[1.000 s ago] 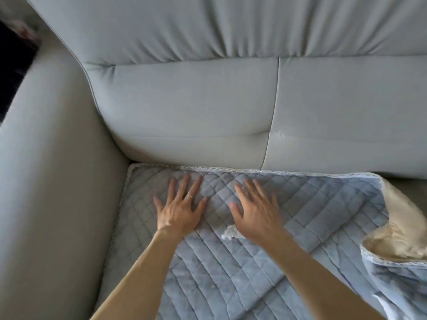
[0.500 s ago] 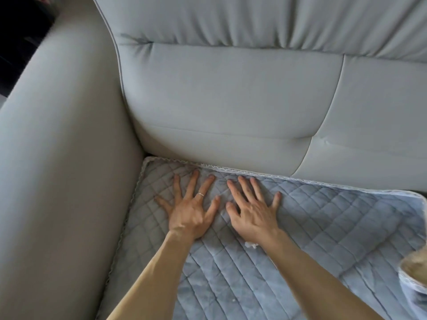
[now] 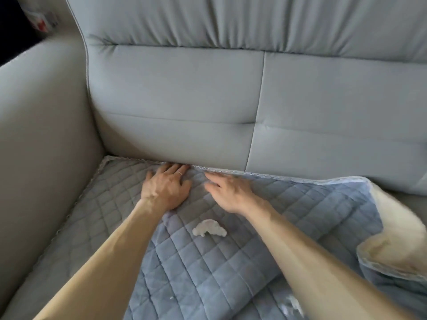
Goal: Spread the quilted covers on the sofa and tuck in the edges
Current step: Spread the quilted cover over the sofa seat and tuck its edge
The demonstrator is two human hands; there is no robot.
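The fingers of the left hand lie straight and close together, gripping nothing. Their tips press into the crease where the quilted cover meets the backrest of the sofa, and a thin ring shows on one of them. Just beside it, the right hand lies palm down on the cover with its fingers stretched out and likewise released, pointing toward the same crease. They are blurred, so I cannot tell whether their tips reach the edge. The blue-grey cover lies spread over the seat, its lace-trimmed back edge running along the foot of the backrest and its left side lying against the armrest. A small white scrap of fluff rests on the cover between the two forearms. At the right the cover's corner is folded over, showing a cream underside, and a strip of bare seat shows beyond it.
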